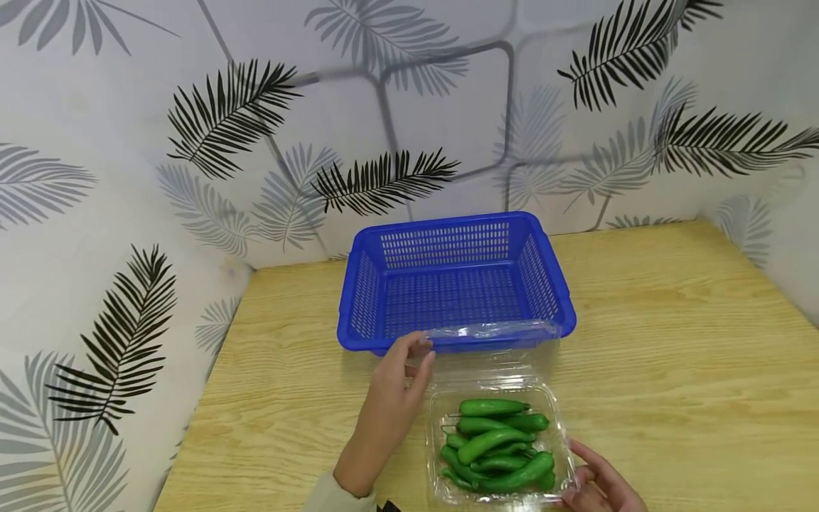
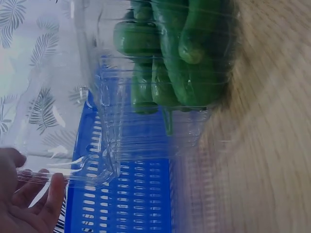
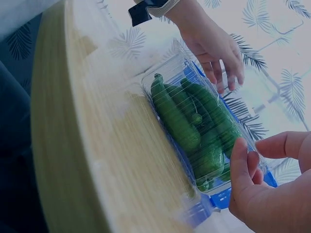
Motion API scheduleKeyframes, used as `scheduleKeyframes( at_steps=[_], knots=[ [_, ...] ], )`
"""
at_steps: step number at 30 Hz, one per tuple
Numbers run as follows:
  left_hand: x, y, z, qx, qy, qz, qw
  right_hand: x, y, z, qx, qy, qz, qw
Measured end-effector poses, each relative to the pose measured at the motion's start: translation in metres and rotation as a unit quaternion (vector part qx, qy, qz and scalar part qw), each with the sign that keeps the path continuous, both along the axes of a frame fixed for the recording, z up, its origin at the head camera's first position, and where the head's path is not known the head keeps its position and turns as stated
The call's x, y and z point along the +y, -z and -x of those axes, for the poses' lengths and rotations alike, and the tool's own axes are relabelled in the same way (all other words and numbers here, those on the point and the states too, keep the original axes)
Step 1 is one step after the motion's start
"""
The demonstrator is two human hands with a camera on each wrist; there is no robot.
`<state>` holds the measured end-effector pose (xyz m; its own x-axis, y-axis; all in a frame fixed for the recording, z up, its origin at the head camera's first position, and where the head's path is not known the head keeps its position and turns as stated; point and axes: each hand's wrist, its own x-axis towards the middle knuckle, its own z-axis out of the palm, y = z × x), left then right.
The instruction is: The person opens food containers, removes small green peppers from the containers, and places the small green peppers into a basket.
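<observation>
A clear plastic clamshell box (image 1: 563,441) stands on the table with several green chili peppers (image 1: 493,444) lying in it. Its hinged lid (image 1: 493,331) is raised at the back, in front of the basket. My left hand (image 1: 390,405) holds the lid's left edge between thumb and fingers; the left wrist view shows this hand (image 2: 34,199) at the lid's corner. At the box's front right corner, my right hand (image 1: 598,480) grips the rim. In the right wrist view, thumb and index finger of that hand (image 3: 272,179) meet at the box wall.
Behind the box sits a blue perforated plastic basket (image 1: 457,267), with nothing visible inside. The wooden table (image 1: 672,341) extends to both sides. A wall with leaf-patterned covering (image 1: 435,99) rises behind and at the sides.
</observation>
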<state>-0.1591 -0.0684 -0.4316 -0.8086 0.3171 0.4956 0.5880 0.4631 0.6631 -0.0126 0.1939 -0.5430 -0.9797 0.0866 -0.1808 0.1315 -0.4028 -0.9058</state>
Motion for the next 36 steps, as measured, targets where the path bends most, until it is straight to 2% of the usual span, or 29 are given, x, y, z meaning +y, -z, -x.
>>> scheduleKeyframes(
  at_steps=[4, 6, 10, 12, 13, 14, 15, 16, 17, 18, 19, 22, 23, 25, 26, 28, 31, 34, 36],
  knots=[
    [-0.001, 0.006, 0.009, 0.029, -0.020, 0.012, 0.9993, -0.004, -0.004, 0.003, -0.034, 0.033, -0.037, 0.9982],
    [-0.001, 0.008, 0.012, 0.031, -0.025, 0.011, 0.9991, -0.006, -0.006, 0.005, -0.070, 0.045, -0.066, 0.9943],
    [0.001, 0.010, 0.015, 0.021, -0.038, 0.008, 0.9990, -0.007, -0.013, 0.008, -0.110, 0.050, -0.132, 0.9840],
    [0.002, 0.011, 0.016, 0.008, -0.042, 0.004, 0.9991, -0.010, -0.021, 0.007, -0.079, 0.067, -0.214, 0.9712],
    [0.002, 0.011, 0.016, 0.002, -0.044, 0.002, 0.9990, -0.012, -0.028, 0.007, -0.052, 0.081, -0.260, 0.9607],
    [0.001, 0.011, 0.015, -0.006, -0.047, 0.001, 0.9989, -0.014, -0.035, 0.006, -0.025, 0.097, -0.308, 0.9462],
    [0.001, 0.011, 0.015, -0.011, -0.051, 0.002, 0.9986, -0.015, -0.043, 0.006, 0.009, 0.112, -0.362, 0.9253],
    [0.000, 0.011, 0.014, -0.014, -0.056, -0.002, 0.9983, -0.016, -0.050, 0.005, 0.053, 0.128, -0.418, 0.8979],
    [-0.002, 0.010, 0.013, -0.012, -0.063, -0.007, 0.9979, -0.017, -0.056, 0.006, 0.110, 0.143, -0.469, 0.8645],
    [-0.004, 0.010, 0.013, -0.005, -0.072, -0.011, 0.9973, -0.016, -0.063, 0.008, 0.161, 0.141, -0.500, 0.8392],
    [-0.007, 0.009, 0.013, 0.005, -0.083, -0.016, 0.9964, -0.015, -0.066, 0.010, 0.216, 0.128, -0.525, 0.8129],
    [-0.018, 0.002, 0.018, 0.045, -0.124, -0.036, 0.9907, -0.011, -0.068, 0.023, 0.393, 0.073, -0.573, 0.7150],
    [-0.023, 0.000, 0.022, 0.058, -0.138, -0.039, 0.9879, -0.010, -0.068, 0.027, 0.435, 0.048, -0.579, 0.6883],
    [-0.033, -0.005, 0.032, 0.073, -0.168, -0.040, 0.9822, -0.011, -0.067, 0.035, 0.489, 0.002, -0.589, 0.6435],
    [-0.039, -0.007, 0.038, 0.068, -0.182, -0.040, 0.9802, -0.012, -0.067, 0.038, 0.511, -0.017, -0.588, 0.6273],
    [-0.050, -0.009, 0.051, 0.041, -0.203, -0.040, 0.9774, -0.013, -0.065, 0.041, 0.527, -0.056, -0.584, 0.6152],
    [-0.066, -0.009, 0.073, -0.040, -0.222, -0.058, 0.9725, -0.016, -0.063, 0.045, 0.547, -0.088, -0.572, 0.6045],
    [-0.077, -0.007, 0.091, -0.124, -0.234, -0.078, 0.9612, -0.018, -0.065, 0.048, 0.546, -0.115, -0.572, 0.6010],
    [-0.081, -0.005, 0.100, -0.165, -0.237, -0.081, 0.9542, -0.019, -0.068, 0.050, 0.535, -0.134, -0.584, 0.5956]
  ],
)
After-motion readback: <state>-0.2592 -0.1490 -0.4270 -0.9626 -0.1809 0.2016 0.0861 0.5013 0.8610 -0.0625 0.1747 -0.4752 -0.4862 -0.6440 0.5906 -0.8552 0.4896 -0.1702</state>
